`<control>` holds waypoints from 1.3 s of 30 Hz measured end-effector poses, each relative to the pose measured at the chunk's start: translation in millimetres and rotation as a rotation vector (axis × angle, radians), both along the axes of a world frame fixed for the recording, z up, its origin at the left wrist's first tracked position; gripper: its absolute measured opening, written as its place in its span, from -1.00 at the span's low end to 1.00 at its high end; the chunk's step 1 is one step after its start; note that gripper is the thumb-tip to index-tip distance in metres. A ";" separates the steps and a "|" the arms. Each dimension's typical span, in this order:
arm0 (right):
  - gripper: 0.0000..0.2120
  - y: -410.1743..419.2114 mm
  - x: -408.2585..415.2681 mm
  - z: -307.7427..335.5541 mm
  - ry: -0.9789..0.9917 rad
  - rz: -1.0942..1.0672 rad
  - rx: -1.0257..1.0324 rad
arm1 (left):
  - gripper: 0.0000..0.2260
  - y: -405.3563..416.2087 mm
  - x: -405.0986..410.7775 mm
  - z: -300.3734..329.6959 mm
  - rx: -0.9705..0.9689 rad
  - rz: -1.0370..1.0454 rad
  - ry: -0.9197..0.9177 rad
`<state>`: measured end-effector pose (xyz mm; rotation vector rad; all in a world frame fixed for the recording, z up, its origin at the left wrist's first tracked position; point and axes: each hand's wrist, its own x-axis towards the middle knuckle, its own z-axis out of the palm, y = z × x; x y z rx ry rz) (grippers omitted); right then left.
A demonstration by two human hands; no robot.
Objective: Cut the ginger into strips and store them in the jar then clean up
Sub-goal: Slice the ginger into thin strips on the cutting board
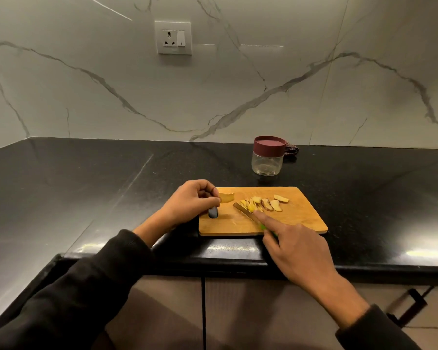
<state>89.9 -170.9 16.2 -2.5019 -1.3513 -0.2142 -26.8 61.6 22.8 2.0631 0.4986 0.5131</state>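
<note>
A wooden cutting board (pixel 299 218) lies near the counter's front edge. Several cut ginger strips and slices (pixel 263 204) lie across its middle. My left hand (pixel 191 204) pinches a ginger slice (pixel 226 197) over the board's left end, beside the handle hole. My right hand (pixel 295 248) grips a green-handled knife (pixel 244 210), index finger stretched along the blade's back. The blade tip sits at the left of the strip pile. A clear jar (pixel 266 164) with a maroon lid (pixel 269 145) stands shut behind the board.
The black counter (pixel 86 188) runs to a marble wall with a socket (pixel 173 37). A dark cloth (pixel 291 149) lies behind the jar. Cabinet doors and a dark handle (pixel 410 306) are below the counter edge.
</note>
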 end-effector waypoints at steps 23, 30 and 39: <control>-0.54 0.1 -1.2 -0.3 -0.020 -0.010 -0.009 | -0.57 -27.4 7.6 -10.7 0.582 0.030 0.157; -0.54 0.0 -0.1 -1.3 -0.009 -0.001 0.012 | -0.79 -43.4 22.9 -15.4 0.581 0.197 0.130; -0.54 -0.6 -0.4 -1.3 0.020 0.011 0.021 | -0.85 -29.6 7.2 -8.9 0.495 -0.095 0.026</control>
